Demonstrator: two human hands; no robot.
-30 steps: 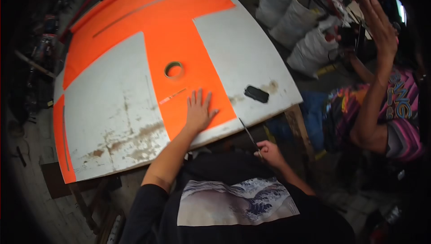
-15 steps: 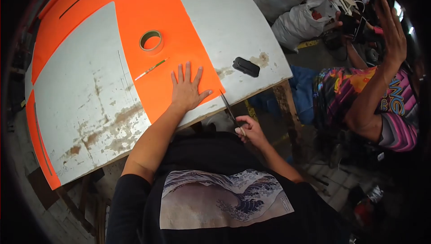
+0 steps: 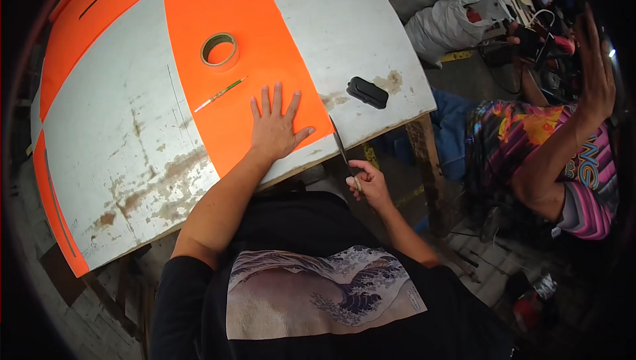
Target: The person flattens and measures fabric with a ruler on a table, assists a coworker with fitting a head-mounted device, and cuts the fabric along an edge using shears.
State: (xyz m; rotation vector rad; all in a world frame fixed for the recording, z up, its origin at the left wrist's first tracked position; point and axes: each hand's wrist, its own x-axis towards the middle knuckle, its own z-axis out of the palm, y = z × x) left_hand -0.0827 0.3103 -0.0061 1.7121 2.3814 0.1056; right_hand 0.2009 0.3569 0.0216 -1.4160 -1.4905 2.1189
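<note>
My left hand (image 3: 274, 126) lies flat with fingers spread on the bright orange sheet (image 3: 242, 12), pressing it to the worn white tabletop (image 3: 122, 121). My right hand (image 3: 369, 185) is closed around the handles of a pair of scissors (image 3: 339, 143) at the table's near edge. Their dark blades point away from me and reach the lower right corner of the orange sheet. A pencil (image 3: 220, 94) and a roll of tape (image 3: 220, 52) rest on the sheet beyond my left hand. To the right, a black oblong case (image 3: 368, 92) sits on the tabletop.
More orange sheet (image 3: 59, 204) runs along the table's left edge, with a dark strip on it. White sacks (image 3: 440, 22) stand behind the table at right. Another person in a patterned shirt (image 3: 530, 141) is close by on the right, one hand (image 3: 596, 72) raised. A wooden table leg (image 3: 425, 161) is below.
The view has shifted slightly. The scissors' blades sit a little more upright at the sheet's corner. My left hand stays flat in place, and the other person's raised hand has moved slightly right.
</note>
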